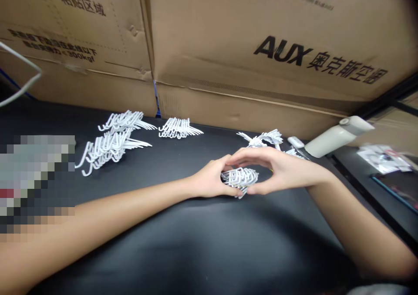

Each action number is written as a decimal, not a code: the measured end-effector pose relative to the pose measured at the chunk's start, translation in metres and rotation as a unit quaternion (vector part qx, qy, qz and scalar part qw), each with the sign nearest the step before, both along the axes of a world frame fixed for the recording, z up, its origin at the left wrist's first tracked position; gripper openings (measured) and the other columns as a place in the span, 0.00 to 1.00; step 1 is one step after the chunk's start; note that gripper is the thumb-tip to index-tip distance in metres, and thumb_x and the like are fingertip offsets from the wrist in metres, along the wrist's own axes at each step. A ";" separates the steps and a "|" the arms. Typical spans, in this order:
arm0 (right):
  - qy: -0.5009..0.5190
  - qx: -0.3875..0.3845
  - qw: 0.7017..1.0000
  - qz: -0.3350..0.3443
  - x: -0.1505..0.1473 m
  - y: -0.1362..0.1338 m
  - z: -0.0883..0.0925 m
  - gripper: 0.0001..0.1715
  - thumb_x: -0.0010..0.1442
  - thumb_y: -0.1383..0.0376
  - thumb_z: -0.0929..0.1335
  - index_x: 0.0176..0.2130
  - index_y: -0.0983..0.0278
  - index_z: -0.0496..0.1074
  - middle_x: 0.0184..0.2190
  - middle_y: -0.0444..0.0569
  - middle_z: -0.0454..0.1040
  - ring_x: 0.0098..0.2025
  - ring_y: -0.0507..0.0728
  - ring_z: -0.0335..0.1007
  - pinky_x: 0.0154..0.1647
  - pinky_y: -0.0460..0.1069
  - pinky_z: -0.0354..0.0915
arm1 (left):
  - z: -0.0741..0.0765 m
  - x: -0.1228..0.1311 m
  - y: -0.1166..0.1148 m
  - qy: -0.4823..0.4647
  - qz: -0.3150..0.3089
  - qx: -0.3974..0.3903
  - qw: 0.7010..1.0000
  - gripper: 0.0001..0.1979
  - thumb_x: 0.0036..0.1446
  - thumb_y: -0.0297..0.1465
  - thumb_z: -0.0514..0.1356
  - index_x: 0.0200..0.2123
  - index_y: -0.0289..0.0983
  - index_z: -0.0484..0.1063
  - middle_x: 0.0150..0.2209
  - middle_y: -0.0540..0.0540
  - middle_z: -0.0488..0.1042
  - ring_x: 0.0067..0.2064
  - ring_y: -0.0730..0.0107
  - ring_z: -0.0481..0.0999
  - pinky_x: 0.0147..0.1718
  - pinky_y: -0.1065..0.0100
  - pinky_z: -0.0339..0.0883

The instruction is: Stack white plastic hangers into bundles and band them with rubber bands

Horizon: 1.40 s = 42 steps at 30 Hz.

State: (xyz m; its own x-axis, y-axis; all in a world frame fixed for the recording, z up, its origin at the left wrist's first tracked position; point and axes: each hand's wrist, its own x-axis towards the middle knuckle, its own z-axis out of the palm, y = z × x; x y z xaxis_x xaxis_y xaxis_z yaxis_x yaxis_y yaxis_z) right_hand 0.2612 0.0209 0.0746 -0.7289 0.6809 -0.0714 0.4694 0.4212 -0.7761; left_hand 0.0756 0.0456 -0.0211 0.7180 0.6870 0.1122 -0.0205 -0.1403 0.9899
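Note:
A bundle of white wire hooks (242, 177) with bent ends lies between my two hands, just over the black tabletop. My left hand (210, 178) is wrapped round the bundle's left side, thumb along its lower edge. From the right, my right hand (277, 169) curves about the same bundle, with its fingers over the top near my left fingertips and its thumb at the lower right. A small yellow strip shows by the right palm; I cannot make out what it is. The hands partly cover the bundle.
Rows of white hooks (111, 145) lie at the left, with another group (179, 128) at the back middle. Bundled hooks (261, 139) sit behind my right hand. A white bottle (333, 138) lies tilted at the right. Large cardboard boxes (228, 38) wall off the back.

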 end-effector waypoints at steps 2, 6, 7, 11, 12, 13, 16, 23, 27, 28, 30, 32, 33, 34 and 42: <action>0.059 -0.012 0.997 -0.053 0.010 0.000 -0.007 0.29 0.51 0.65 0.73 0.53 0.60 0.69 0.50 0.50 0.73 0.53 0.59 0.69 0.56 0.55 0.66 | 0.001 0.000 0.000 0.033 -0.008 0.039 0.999 0.30 0.39 0.35 0.71 0.47 0.35 0.68 0.43 0.43 0.74 0.44 0.59 0.73 0.45 0.61 0.63; 0.180 0.044 0.959 -0.213 0.018 -0.004 -0.035 0.19 0.54 0.64 0.72 0.46 0.60 0.72 0.46 0.51 0.74 0.49 0.59 0.71 0.50 0.54 0.69 | 0.004 0.000 0.003 0.026 -0.045 0.021 0.998 0.17 0.47 0.37 0.67 0.38 0.33 0.69 0.36 0.45 0.75 0.38 0.65 0.74 0.39 0.66 0.65; 0.216 0.063 0.940 -0.255 0.018 -0.006 -0.045 0.16 0.55 0.63 0.72 0.45 0.59 0.72 0.46 0.51 0.74 0.47 0.58 0.72 0.47 0.54 0.70 | 0.005 0.000 0.004 0.014 -0.050 -0.005 0.999 0.16 0.49 0.37 0.66 0.38 0.33 0.69 0.37 0.44 0.75 0.39 0.65 0.74 0.40 0.66 0.65; 0.290 0.154 0.876 -0.354 0.015 -0.016 -0.078 0.14 0.59 0.63 0.68 0.46 0.59 0.70 0.50 0.53 0.70 0.38 0.55 0.72 0.37 0.52 0.70 | 0.007 0.002 0.006 -0.022 -0.053 -0.109 0.992 0.19 0.52 0.35 0.65 0.46 0.33 0.70 0.42 0.42 0.76 0.41 0.67 0.75 0.42 0.67 0.66; 0.286 0.170 0.877 -0.347 0.015 -0.019 -0.085 0.14 0.58 0.64 0.68 0.46 0.59 0.70 0.51 0.53 0.69 0.37 0.55 0.72 0.36 0.52 0.70 | 0.008 0.002 0.006 -0.024 -0.052 -0.124 0.991 0.19 0.52 0.34 0.65 0.46 0.34 0.70 0.42 0.43 0.76 0.41 0.68 0.75 0.41 0.68 0.66; 0.273 0.185 0.883 -0.333 0.015 -0.021 -0.090 0.15 0.57 0.65 0.69 0.46 0.59 0.70 0.52 0.54 0.68 0.37 0.56 0.71 0.35 0.53 0.70 | 0.008 0.002 0.007 -0.024 -0.050 -0.136 0.989 0.19 0.51 0.34 0.65 0.45 0.34 0.71 0.41 0.44 0.76 0.40 0.69 0.75 0.40 0.69 0.66; 0.233 0.236 0.899 -0.284 0.015 -0.028 -0.096 0.16 0.54 0.70 0.70 0.44 0.59 0.71 0.51 0.55 0.69 0.37 0.58 0.71 0.34 0.54 0.71 | 0.010 0.001 0.008 -0.027 -0.037 -0.163 0.986 0.18 0.50 0.33 0.66 0.45 0.34 0.71 0.39 0.45 0.76 0.38 0.71 0.74 0.39 0.71 0.66; 0.219 0.227 0.907 -0.279 0.012 -0.030 -0.088 0.10 0.55 0.71 0.70 0.38 0.59 0.73 0.48 0.55 0.71 0.45 0.62 0.71 0.35 0.55 0.72 | 0.009 0.000 0.009 -0.019 -0.031 -0.145 0.989 0.19 0.49 0.33 0.67 0.44 0.34 0.71 0.38 0.47 0.75 0.38 0.72 0.73 0.40 0.71 0.66; 0.254 0.086 0.917 -0.294 0.011 -0.026 -0.078 0.02 0.55 0.67 0.71 0.33 0.62 0.73 0.48 0.54 0.69 0.46 0.59 0.70 0.42 0.53 0.72 | 0.009 0.000 0.007 -0.002 0.015 -0.047 0.999 0.18 0.49 0.34 0.67 0.43 0.33 0.72 0.35 0.48 0.73 0.35 0.73 0.71 0.37 0.73 0.65; 0.261 0.048 0.919 -0.291 0.012 -0.025 -0.077 0.02 0.55 0.66 0.71 0.31 0.63 0.73 0.48 0.54 0.69 0.46 0.59 0.71 0.43 0.53 0.72 | 0.009 0.000 0.007 0.001 0.024 -0.025 0.999 0.18 0.49 0.34 0.67 0.43 0.33 0.73 0.35 0.48 0.73 0.35 0.73 0.70 0.36 0.73 0.64; 0.260 0.006 0.924 -0.282 0.015 -0.023 -0.075 0.05 0.56 0.65 0.71 0.30 0.64 0.72 0.47 0.54 0.69 0.45 0.58 0.71 0.45 0.53 0.72 | 0.010 0.000 0.006 0.003 0.028 -0.003 1.000 0.17 0.50 0.34 0.66 0.42 0.32 0.73 0.35 0.48 0.73 0.34 0.74 0.69 0.35 0.74 0.64; 0.241 0.049 0.930 -0.273 0.017 -0.022 -0.076 0.04 0.56 0.66 0.71 0.31 0.64 0.73 0.47 0.54 0.69 0.46 0.58 0.71 0.46 0.54 0.71 | 0.011 0.000 0.006 0.001 0.024 -0.003 1.000 0.17 0.50 0.34 0.66 0.43 0.32 0.73 0.34 0.48 0.73 0.34 0.74 0.69 0.34 0.74 0.64; 0.230 0.099 0.930 -0.271 0.017 -0.023 -0.078 0.02 0.56 0.67 0.71 0.32 0.64 0.73 0.47 0.54 0.70 0.47 0.59 0.71 0.48 0.55 0.70 | 0.011 0.000 0.006 0.000 0.024 -0.004 1.000 0.17 0.50 0.34 0.65 0.43 0.32 0.73 0.34 0.48 0.73 0.34 0.74 0.69 0.34 0.74 0.64; 0.218 0.156 0.926 -0.267 0.017 -0.023 -0.079 0.02 0.56 0.68 0.71 0.33 0.64 0.73 0.46 0.54 0.70 0.47 0.59 0.70 0.49 0.56 0.69 | 0.011 0.000 0.006 0.000 0.024 -0.003 1.000 0.17 0.51 0.33 0.65 0.43 0.32 0.73 0.34 0.48 0.73 0.33 0.74 0.69 0.34 0.74 0.64; 0.162 0.288 0.917 -0.222 0.011 -0.029 -0.081 0.08 0.57 0.73 0.68 0.38 0.64 0.73 0.51 0.57 0.66 0.44 0.57 0.71 0.45 0.54 0.70 | 0.008 0.001 0.005 0.029 0.035 -0.008 0.999 0.22 0.46 0.33 0.68 0.45 0.32 0.72 0.36 0.45 0.77 0.36 0.70 0.74 0.37 0.72 0.67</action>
State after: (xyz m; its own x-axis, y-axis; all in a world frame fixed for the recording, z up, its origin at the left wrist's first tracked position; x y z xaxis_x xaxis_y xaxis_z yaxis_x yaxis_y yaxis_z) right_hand 0.2724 -0.0081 -0.0064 -0.2896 0.7720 0.5658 0.4778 0.6288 -0.6134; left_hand 0.0770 0.0502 -0.0131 0.6737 0.7364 0.0611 0.0461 -0.1244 0.9912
